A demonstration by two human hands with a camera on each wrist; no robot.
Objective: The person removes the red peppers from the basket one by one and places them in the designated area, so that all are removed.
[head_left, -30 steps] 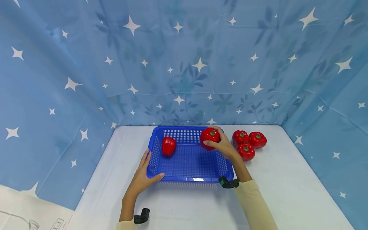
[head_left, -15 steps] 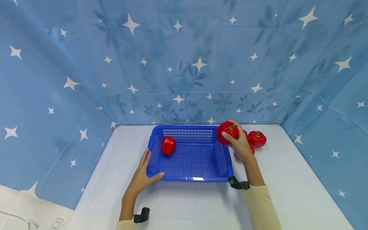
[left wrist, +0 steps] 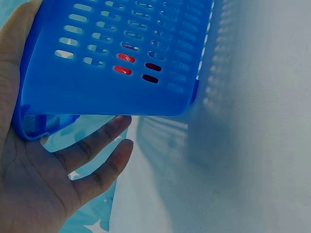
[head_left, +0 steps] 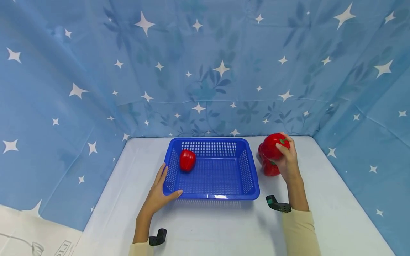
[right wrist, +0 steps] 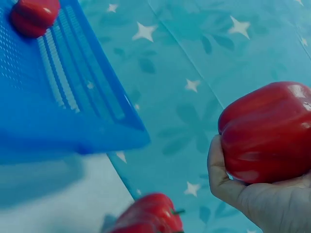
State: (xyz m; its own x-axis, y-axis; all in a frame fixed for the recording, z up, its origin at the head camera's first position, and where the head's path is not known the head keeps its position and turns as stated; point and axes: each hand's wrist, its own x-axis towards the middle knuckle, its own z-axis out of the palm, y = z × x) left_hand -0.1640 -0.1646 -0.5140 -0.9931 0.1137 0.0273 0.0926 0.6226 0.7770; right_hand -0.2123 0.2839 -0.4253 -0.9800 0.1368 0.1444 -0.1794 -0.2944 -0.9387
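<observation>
In the head view, my right hand [head_left: 289,161] grips a red bell pepper [head_left: 270,146] with a green stem, held up to the right of the blue basket [head_left: 198,196]. More red bell peppers [head_left: 271,170] on the table lie behind and below it, partly hidden by that hand and its pepper. The right wrist view shows the held pepper [right wrist: 267,131] resting on palm and thumb. At the basket's front left corner is my left hand [head_left: 157,196], fingers straight and spread along the outside, thumb by the front rim. One red bell pepper [head_left: 187,160] lies on its side inside, at the left.
The perforated basket stands on a white table [head_left: 208,227]. Blue curtains [head_left: 205,71] with white stars close off the back and both sides. Black camera mounts [head_left: 278,204] sit on both wrists.
My right hand has carried its bell pepper from above the basket's right side out to the right, over the peppers on the table. My left hand has stayed at the basket corner.
</observation>
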